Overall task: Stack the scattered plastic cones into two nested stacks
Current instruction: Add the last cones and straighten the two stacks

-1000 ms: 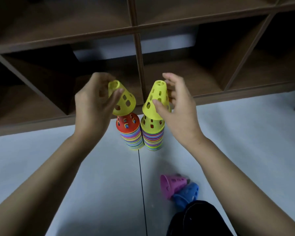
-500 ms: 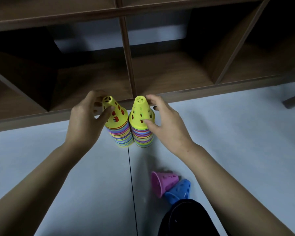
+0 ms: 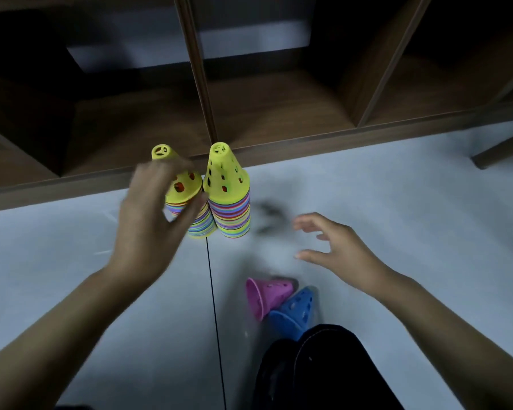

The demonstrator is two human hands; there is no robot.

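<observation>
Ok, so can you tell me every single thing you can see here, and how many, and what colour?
left stack: one, many-coloured nested cones with a yellow cone on top, upright on the floor in front of the shelf
right stack: one, many-coloured with a yellow cone on top, upright, right beside the left stack
pink cone: one, pink, on its side on the floor, nearer the person
blue cone: one, blue, on its side against the pink cone
shelf unit: one, dark brown wood, along the back
floor: one, pale grey, with a thin dark seam
trouser leg: one, black, bottom edge
left hand: one, blurred, fingers spread in front of the left stack
right hand: one, open, holding nothing, above the floor
</observation>
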